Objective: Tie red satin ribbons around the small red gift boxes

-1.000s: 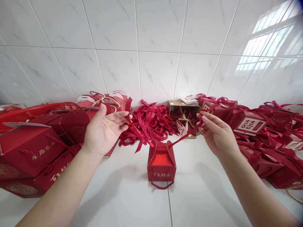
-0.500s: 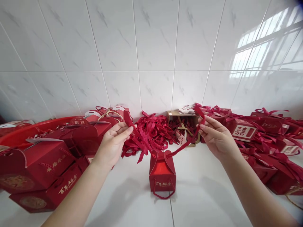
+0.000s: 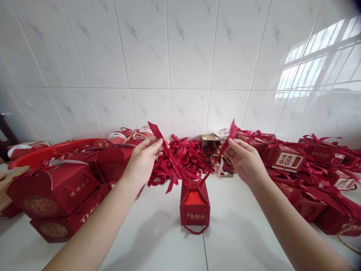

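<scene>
A small red gift box (image 3: 195,210) with gold lettering stands upright on the white tiled surface, its twisted cord handle hanging down in front. A dark red ribbon (image 3: 208,171) runs through the top of the box and rises on both sides. Pinched between thumb and fingers of my left hand (image 3: 145,160) is one end of the ribbon. My right hand (image 3: 244,158) pinches the other end in the same way. Both ribbon tips stick up above my fingers, and neither hand touches the box.
Behind the box lies a heap of loose ribbons (image 3: 186,156) beside a cardboard box (image 3: 207,142) of tags. Red boxes (image 3: 53,188) are stacked at left near a red basin (image 3: 53,150). Another person's hand (image 3: 9,184) touches them. Ribboned boxes (image 3: 287,158) fill the right.
My hands have drawn slightly closer together, and the ribbon ends now point up more plainly. Another person's hand has come into view at the left edge.
</scene>
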A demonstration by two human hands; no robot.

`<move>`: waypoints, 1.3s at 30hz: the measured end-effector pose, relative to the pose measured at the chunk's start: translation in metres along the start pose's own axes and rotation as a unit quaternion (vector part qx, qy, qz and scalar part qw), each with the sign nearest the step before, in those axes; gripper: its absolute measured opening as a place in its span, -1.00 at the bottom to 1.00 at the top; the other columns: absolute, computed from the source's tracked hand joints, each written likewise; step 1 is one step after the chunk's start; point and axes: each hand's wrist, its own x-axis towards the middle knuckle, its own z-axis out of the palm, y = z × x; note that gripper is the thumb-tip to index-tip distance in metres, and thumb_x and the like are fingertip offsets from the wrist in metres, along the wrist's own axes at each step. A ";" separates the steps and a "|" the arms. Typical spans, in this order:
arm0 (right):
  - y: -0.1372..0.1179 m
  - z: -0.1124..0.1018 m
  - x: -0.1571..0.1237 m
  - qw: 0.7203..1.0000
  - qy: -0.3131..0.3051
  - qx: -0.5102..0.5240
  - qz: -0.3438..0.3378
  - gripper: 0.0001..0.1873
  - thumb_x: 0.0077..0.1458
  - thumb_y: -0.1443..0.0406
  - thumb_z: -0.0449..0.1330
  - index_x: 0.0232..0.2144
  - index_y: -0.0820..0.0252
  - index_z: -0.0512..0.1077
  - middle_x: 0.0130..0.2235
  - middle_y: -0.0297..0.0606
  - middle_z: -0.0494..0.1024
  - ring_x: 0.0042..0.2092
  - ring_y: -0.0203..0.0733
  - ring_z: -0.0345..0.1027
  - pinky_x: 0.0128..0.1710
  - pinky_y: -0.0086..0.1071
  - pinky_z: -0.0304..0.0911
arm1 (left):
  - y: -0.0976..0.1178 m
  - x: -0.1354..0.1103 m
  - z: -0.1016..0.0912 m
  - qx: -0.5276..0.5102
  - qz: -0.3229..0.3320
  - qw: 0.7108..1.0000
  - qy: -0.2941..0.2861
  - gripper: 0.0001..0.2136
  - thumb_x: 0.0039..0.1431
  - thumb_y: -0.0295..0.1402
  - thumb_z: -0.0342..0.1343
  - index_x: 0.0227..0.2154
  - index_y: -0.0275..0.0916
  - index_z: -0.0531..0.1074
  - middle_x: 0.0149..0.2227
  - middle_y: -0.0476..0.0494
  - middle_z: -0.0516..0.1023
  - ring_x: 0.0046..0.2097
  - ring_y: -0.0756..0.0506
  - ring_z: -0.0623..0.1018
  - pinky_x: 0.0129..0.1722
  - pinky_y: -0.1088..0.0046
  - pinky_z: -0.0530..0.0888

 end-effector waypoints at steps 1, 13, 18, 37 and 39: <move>-0.001 0.002 0.000 1.000 -0.001 0.007 -0.005 -0.89 -0.13 0.27 0.36 -0.47 0.16 0.53 -0.40 -0.38 0.55 -0.35 -0.38 0.41 -0.29 -0.51 0.34 | 0.000 0.001 0.001 -0.002 0.001 1.000 -0.010 -0.92 -0.01 -0.39 0.23 -0.43 -0.26 0.47 -0.38 -0.03 0.54 -0.25 0.00 0.51 -0.28 0.54 0.35; -0.005 0.038 0.006 0.998 -0.062 -0.003 -0.019 -0.87 -0.10 0.27 0.34 -0.46 0.18 0.48 -0.46 -0.38 0.55 -0.40 -0.37 0.42 -0.32 -0.47 0.34 | -0.002 0.013 0.030 -0.080 -0.057 0.988 -0.122 -0.93 0.12 -0.45 0.08 -0.36 -0.25 0.44 -0.37 -0.06 0.55 -0.28 -0.05 0.57 -0.26 0.46 0.42; -0.003 0.044 0.008 0.995 -0.092 -0.033 -0.015 -0.81 -0.10 0.23 0.33 -0.42 0.19 0.44 -0.44 -0.35 0.54 -0.38 -0.32 0.42 -0.29 -0.41 0.33 | -0.005 0.015 0.036 -0.093 -0.071 0.980 -0.158 -0.94 0.11 -0.43 0.09 -0.35 -0.23 0.45 -0.40 -0.01 0.50 -0.32 0.01 0.53 -0.31 0.50 0.40; 0.016 0.033 -0.002 0.912 -0.256 -0.285 -0.145 -0.78 0.15 0.21 0.11 -0.27 0.18 0.51 -0.40 -0.28 0.47 -0.39 -0.28 0.30 -0.42 -0.40 0.24 | -0.008 0.003 0.038 0.050 -0.139 0.966 -0.210 -0.86 0.02 -0.52 0.08 -0.33 -0.26 0.29 -0.53 0.05 0.42 -0.46 0.01 0.49 -0.37 0.47 0.39; 0.018 0.027 -0.001 0.844 -0.270 -0.378 -0.268 -0.76 0.18 0.31 0.06 -0.20 0.13 0.51 -0.28 -0.21 0.50 -0.26 -0.22 0.35 -0.28 -0.34 0.30 | -0.010 0.005 0.034 0.025 -0.156 0.968 -0.196 -0.85 0.00 -0.53 0.09 -0.34 -0.25 0.29 -0.53 0.05 0.42 -0.47 0.00 0.51 -0.35 0.45 0.42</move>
